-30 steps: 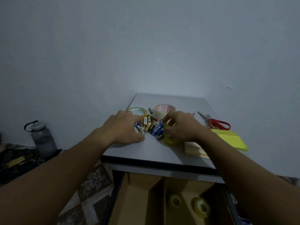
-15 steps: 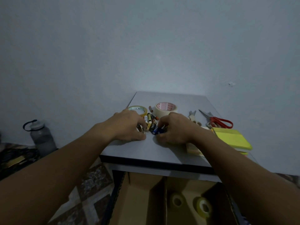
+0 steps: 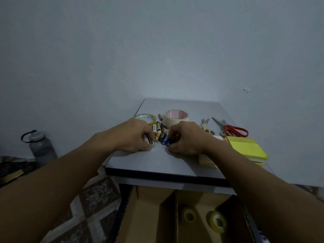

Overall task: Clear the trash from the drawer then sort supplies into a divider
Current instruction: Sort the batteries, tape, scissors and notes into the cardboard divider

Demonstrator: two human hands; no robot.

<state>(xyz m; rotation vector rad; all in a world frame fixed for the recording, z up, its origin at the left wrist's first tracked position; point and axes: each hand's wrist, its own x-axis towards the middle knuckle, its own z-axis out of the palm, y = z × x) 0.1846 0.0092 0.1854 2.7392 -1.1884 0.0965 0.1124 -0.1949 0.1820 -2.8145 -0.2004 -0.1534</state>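
**Both hands on the batteries**

The left hand (image 3: 135,135) curls its fingers round a few of the batteries (image 3: 158,131) piled toward the tabletop's (image 3: 157,160) left edge. Just beside it, the right hand (image 3: 185,139) pinches the blue batteries (image 3: 166,141). A clear tape roll (image 3: 145,117) and a masking tape roll (image 3: 177,116) lie behind the pile. Scissors (image 3: 233,130) and yellow sticky notes (image 3: 247,149) sit by the right edge. Below the front edge, the cardboard divider (image 3: 150,213) holds two small tape rolls (image 3: 189,215).

The table (image 3: 175,160) top looks smooth and matt; the divider (image 3: 149,213) is plain cardboard; the tape rolls (image 3: 217,222) are glossy.
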